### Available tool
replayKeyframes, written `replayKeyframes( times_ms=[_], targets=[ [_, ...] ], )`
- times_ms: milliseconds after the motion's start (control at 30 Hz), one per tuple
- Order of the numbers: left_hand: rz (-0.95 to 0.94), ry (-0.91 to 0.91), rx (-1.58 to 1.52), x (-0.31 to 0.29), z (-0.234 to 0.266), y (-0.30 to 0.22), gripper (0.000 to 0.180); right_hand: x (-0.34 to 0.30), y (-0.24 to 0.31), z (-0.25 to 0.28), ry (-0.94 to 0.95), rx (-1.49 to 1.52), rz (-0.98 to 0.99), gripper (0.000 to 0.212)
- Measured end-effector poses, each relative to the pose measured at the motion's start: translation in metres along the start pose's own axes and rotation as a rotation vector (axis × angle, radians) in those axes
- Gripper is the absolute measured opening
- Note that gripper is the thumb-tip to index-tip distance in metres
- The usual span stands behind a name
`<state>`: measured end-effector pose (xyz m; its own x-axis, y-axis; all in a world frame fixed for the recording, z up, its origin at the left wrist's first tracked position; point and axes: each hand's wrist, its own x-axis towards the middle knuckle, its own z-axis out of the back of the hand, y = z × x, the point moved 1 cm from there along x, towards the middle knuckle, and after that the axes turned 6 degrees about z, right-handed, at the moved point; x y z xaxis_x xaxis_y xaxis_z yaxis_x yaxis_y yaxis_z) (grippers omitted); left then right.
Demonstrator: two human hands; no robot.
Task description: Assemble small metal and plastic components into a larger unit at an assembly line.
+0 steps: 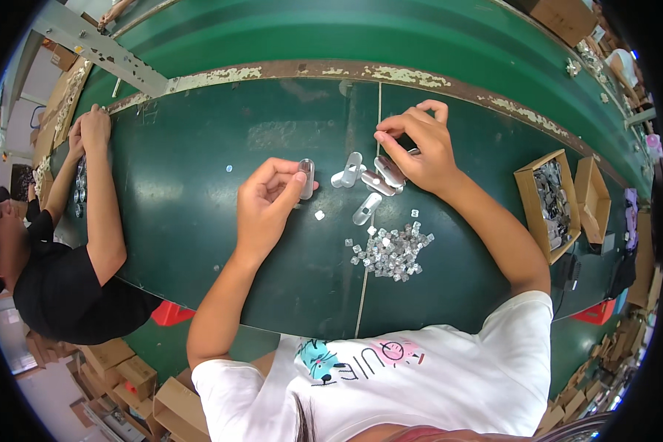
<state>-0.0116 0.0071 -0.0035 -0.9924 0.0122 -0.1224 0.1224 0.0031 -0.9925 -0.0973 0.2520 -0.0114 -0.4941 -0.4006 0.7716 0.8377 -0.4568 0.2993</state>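
My left hand (264, 202) grips a shiny oblong plate (307, 177) with rounded ends, held upright between thumb and fingers. To its right lies a loose group of similar silver oblong plates (367, 209), some overlapping; at least one shows a small square opening in its middle. Over the far right side of that group hovers my right hand (423, 147), thumb and forefinger brought together. Whatever is in that pinch, if anything, is too small to make out. Nearer my body is a heap of small clear square pieces (390, 253). One single square piece (319, 215) sits apart, close to my left hand.
Two cardboard boxes stand on the right of the green table (287, 295); the nearer box (552, 199) holds many dark and silvery parts. At the left, a co-worker's arms (99, 191) reach over the table beside a row of shiny pieces. A metal post (99, 51) rises at the far-left edge.
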Motion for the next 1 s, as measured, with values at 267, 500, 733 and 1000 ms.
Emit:
replayKeyframes(
  times_ms=[267, 500, 733, 1000],
  targets=[
    [0.119, 0.012, 0.235, 0.0, 0.004, 0.001, 0.014, 0.002, -0.001, -0.004, 0.098, 0.008, -0.03, 0.007],
    [0.07, 0.03, 0.2, 0.002, 0.006, 0.001, 0.016, 0.0, 0.003, 0.0, 0.136, 0.138, -0.051, 0.006],
    [-0.006, 0.019, 0.237, 0.002, 0.005, 0.007, 0.023, 0.011, 0.02, 0.015, 0.606, 0.307, -0.112, 0.024],
    [-0.007, 0.058, 0.218, 0.006, 0.004, 0.006, 0.024, -0.005, 0.006, 0.004, 0.36, 0.632, -0.415, 0.002]
  ],
)
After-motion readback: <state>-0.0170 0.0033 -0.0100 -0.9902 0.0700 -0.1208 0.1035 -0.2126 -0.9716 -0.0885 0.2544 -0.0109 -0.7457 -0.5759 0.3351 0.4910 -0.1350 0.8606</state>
